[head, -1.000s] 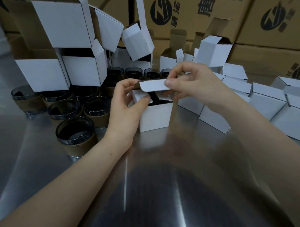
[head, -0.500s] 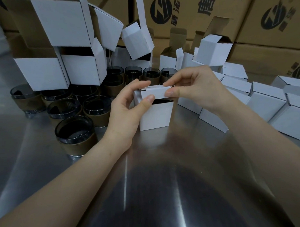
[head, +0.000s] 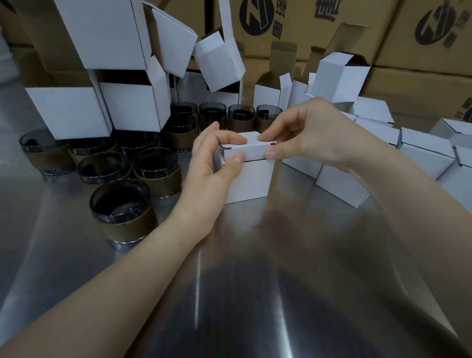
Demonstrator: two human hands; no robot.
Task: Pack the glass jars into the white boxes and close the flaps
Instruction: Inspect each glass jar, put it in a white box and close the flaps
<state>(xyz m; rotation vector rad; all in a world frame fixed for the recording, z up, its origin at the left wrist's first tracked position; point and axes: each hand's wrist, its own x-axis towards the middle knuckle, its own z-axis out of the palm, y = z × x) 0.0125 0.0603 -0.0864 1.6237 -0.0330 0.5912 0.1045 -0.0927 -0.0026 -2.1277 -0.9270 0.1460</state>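
Box: white box (head: 249,176) in the middle of the desk (head: 252,300), top flap (head: 248,147) almost tucked in.
Left hand (head: 214,162): pinching the flap's left end.
Right hand (head: 306,133): pinching the flap's right end.
Done: closed boxes (head: 426,150) on the right.
Left to do: many glass jars (head: 121,201) and open boxes (head: 66,108) waiting.

1. Your left hand (head: 212,167) is bare, and your left forearm (head: 113,295) is uncovered all the way to the lower-left edge of the view.
2. Your right hand (head: 308,130) is bare too, and your right forearm (head: 420,220) is sleeveless as far as the right edge.
3. Your fingers (head: 225,137) are slim, with smooth knuckles.
4. Your left thumbnail (head: 238,159) and right thumbnail (head: 270,154) are cut short and plain, with a slight gloss.
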